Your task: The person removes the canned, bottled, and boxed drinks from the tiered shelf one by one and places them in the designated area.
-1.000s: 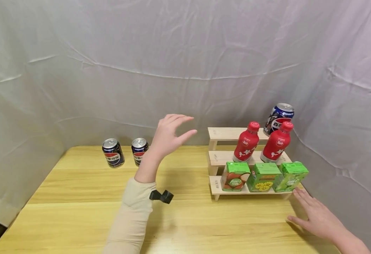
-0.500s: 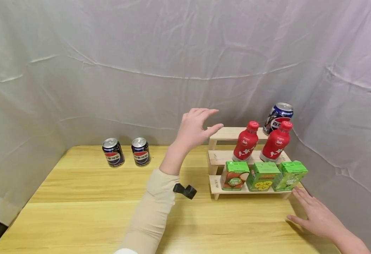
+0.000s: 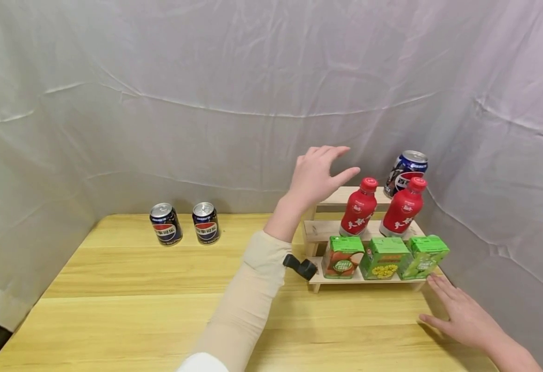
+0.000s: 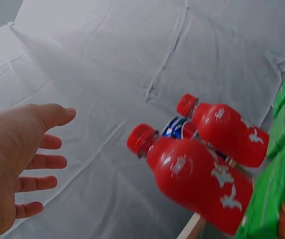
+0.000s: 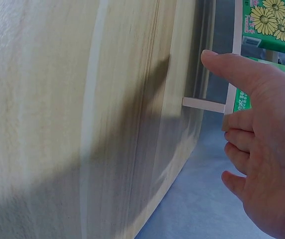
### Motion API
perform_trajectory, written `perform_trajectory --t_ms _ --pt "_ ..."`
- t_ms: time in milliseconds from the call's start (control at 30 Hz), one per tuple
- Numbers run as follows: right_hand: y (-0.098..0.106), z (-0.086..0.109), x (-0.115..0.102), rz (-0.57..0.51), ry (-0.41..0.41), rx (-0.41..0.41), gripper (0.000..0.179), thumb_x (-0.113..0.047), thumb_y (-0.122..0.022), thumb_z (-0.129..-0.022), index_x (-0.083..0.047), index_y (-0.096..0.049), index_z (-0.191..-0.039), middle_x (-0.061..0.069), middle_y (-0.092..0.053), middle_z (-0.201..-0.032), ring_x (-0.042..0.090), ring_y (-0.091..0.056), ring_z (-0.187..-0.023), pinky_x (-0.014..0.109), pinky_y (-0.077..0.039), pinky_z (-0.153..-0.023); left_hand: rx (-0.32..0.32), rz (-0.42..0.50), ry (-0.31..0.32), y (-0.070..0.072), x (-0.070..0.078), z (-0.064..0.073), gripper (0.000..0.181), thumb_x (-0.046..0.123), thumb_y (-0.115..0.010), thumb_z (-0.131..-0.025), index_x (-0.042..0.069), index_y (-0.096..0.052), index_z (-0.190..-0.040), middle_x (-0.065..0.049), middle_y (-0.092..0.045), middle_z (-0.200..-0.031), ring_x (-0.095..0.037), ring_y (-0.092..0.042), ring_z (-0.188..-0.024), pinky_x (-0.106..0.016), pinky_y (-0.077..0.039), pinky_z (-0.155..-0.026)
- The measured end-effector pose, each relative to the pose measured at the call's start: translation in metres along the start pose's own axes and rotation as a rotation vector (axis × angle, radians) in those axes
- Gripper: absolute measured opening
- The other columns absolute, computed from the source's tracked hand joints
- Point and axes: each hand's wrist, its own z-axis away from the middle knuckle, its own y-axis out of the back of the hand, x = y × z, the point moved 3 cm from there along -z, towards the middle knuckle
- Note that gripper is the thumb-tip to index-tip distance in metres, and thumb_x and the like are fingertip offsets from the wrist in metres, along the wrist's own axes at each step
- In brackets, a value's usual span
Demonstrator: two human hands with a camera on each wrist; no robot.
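My left hand [image 3: 316, 176] hangs in the air near the left end of the top tier of a wooden stepped rack [image 3: 320, 231], thumb apart from the fingers, holding nothing. Two red bottles stand on the middle tier; the left red bottle [image 3: 359, 207] is nearest this hand, with the right red bottle [image 3: 403, 207] beyond. Behind them a Pepsi can [image 3: 406, 173] sits at the top tier's right end. My right hand [image 3: 462, 313] lies by the rack's front right corner, fingers extended, fingertips close to the green drink carton [image 3: 423, 257]. Whether they touch the rack, I cannot tell.
Two more Pepsi cans, a left can [image 3: 166, 223] and a right can [image 3: 206, 222], stand at the back left of the wooden table [image 3: 127, 320]. A brown-green carton [image 3: 343, 257] and a flower-print carton [image 3: 385, 258] share the bottom tier. Grey cloth [image 3: 234, 103] hangs behind and at the right.
My left hand has moved right and slightly up, from beside the two cans on the table to the rack's top left end. The right hand stays in place.
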Motion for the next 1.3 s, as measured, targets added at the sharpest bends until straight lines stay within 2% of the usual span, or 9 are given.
perform_trajectory --t_ms 367,667,967,1300 --pt "0.000 0.002 0.002 0.003 0.004 0.007 0.093 -0.042 -0.077 -0.078 0.010 -0.037 -0.144 0.024 -0.030 -0.156 -0.018 0.019 -0.133 0.005 0.018 -0.105 -0.100 -0.083 0.039 -0.017 0.032 -0.036 0.061 0.065 -0.049 -0.091 0.035 -0.047 -0.143 0.013 -0.052 -0.144 -0.013 -0.045 -0.131 -0.037 -0.039 -0.104" --pt "0.001 0.004 0.000 0.000 -0.009 -0.002 0.094 -0.042 -0.077 -0.079 0.009 -0.035 -0.145 0.027 -0.031 -0.154 -0.017 0.019 -0.133 0.006 0.019 -0.104 -0.165 -0.117 0.115 -0.032 0.056 -0.063 0.062 0.071 -0.047 -0.088 0.042 -0.043 -0.143 0.019 -0.047 -0.145 -0.009 -0.042 -0.133 -0.036 -0.036 -0.106" --pt "0.005 -0.003 -0.006 -0.014 -0.016 -0.006 0.093 -0.042 -0.077 -0.079 0.009 -0.035 -0.145 0.029 -0.037 -0.150 -0.017 0.016 -0.133 0.006 0.017 -0.105 -0.233 -0.150 0.175 -0.058 0.074 -0.083 0.060 0.072 -0.047 -0.087 0.046 -0.042 -0.141 0.022 -0.046 -0.143 -0.006 -0.041 -0.132 -0.035 -0.034 -0.108" --pt "0.002 0.005 -0.008 -0.035 -0.034 -0.018 0.094 -0.042 -0.076 -0.079 0.008 -0.034 -0.146 0.028 -0.034 -0.152 -0.017 0.015 -0.132 0.005 0.017 -0.104 -0.275 -0.207 0.218 -0.091 0.093 -0.096 0.059 0.075 -0.050 -0.083 0.045 -0.047 -0.134 0.021 -0.051 -0.131 -0.005 -0.043 -0.120 -0.036 -0.033 -0.104"
